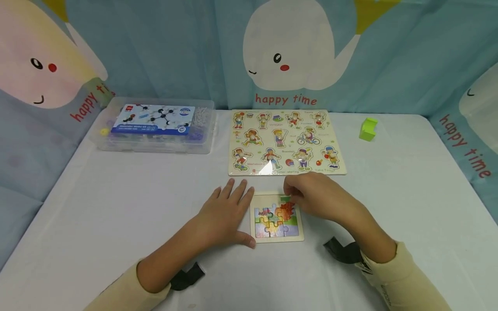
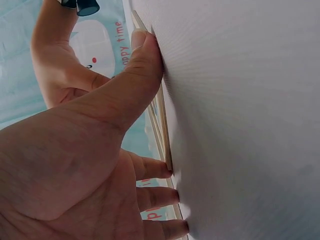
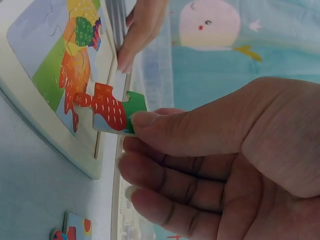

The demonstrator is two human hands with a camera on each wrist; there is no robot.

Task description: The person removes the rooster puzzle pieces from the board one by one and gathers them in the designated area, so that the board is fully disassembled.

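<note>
A small jigsaw puzzle in a pale wooden frame lies on the table, several colourful pieces fitted inside. Between thumb and fingers, my right hand pinches a red and green puzzle piece over the frame's far right corner. That piece is tilted in the right wrist view and partly hidden by the thumb. My left hand rests with spread, straight fingers along the frame's left side, thumb against its edge. Another loose puzzle piece lies beyond the frame in the right wrist view.
Behind the small puzzle lies a larger wooden board with sports figures. A clear plastic case with a molecule-model label stands at the back left. A bright green block is at the back right. A whale-print curtain borders the table.
</note>
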